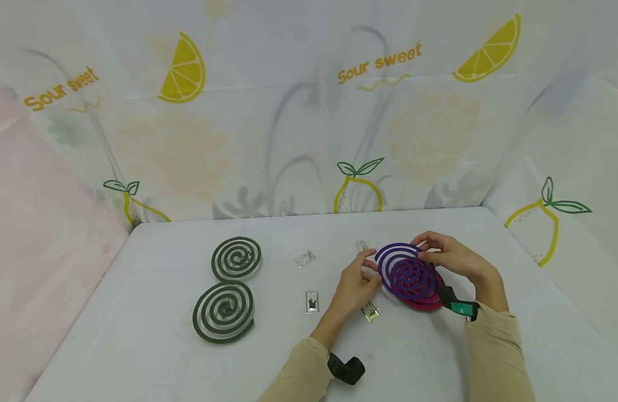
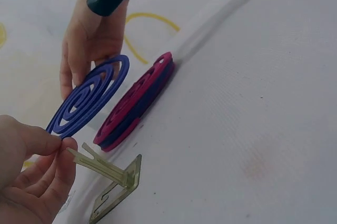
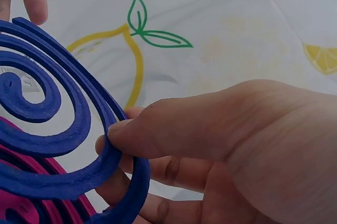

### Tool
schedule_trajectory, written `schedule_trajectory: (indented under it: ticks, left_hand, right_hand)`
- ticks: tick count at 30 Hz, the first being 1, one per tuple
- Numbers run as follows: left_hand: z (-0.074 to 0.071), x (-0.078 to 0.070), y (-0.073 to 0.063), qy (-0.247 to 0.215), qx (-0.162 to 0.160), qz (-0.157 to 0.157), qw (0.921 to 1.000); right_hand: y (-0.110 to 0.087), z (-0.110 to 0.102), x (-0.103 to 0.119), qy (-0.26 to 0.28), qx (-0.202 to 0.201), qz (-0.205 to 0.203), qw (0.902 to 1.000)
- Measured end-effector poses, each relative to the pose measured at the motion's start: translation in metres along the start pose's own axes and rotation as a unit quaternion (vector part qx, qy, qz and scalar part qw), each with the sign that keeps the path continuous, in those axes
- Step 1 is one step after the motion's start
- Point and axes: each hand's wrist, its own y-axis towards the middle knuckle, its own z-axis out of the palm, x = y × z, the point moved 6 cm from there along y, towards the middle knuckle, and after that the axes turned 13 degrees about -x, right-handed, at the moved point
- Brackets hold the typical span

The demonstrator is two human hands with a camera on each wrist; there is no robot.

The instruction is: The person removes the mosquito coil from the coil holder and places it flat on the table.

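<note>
Left hand [image 1: 356, 285], right hand [image 1: 451, 259] each pinch rim of blue mosquito coil [image 1: 409, 278], aloft above pink mosquito coil [image 2: 126, 105]. Uneven pull by 2 hands could snap thin, likely brittle spiral.

- An open lane crosses the white desk [image 1: 283, 335] between the two dark green spiral coils [image 1: 226, 308] and the left grip [image 1: 356, 285]; two small silver metal stands [image 1: 312, 302] break it up.
- The two green coils meet or nearly meet, leaving little room between them.
- The blue flat spiral coil [image 1: 409, 273], raised between the left grip and the right grip [image 1: 449, 255], blocks the way there.
- Only a narrow gap separates it from the magenta-and-blue coil stack [image 2: 138, 102] below.
- A gold metal stand [image 2: 129, 182] juts its prongs upward near the left fingers.
- Right of the right sleeve [image 1: 494, 352], the desk lies open; lemon-printed fabric [image 1: 298, 139] walls off the rear.
</note>
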Motion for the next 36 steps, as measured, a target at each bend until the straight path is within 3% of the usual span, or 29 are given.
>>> schedule_trajectory:
  ticks: [7, 17, 27, 36]
  left_hand:
    - [0.004, 0.002, -0.001, -0.025, -0.009, 0.002, 0.9997]
    - [0.008, 0.005, -0.004, -0.013, -0.002, 0.006, 0.9999]
    - [0.016, 0.005, -0.006, 0.027, 0.015, 0.068, 0.9972]
    - [0.020, 0.002, -0.006, 0.061, 0.004, 0.075, 0.9953]
  right_hand:
    - [-0.002, -0.001, -0.004, -0.001, 0.008, 0.012, 0.9999]
    - [-0.007, 0.000, -0.009, 0.002, 0.037, 0.037, 0.9986]
    - [-0.007, -0.004, -0.018, 0.000, 0.024, 0.034, 0.9991]
    - [-0.006, -0.003, -0.023, 0.000, 0.024, 0.034, 0.9991]
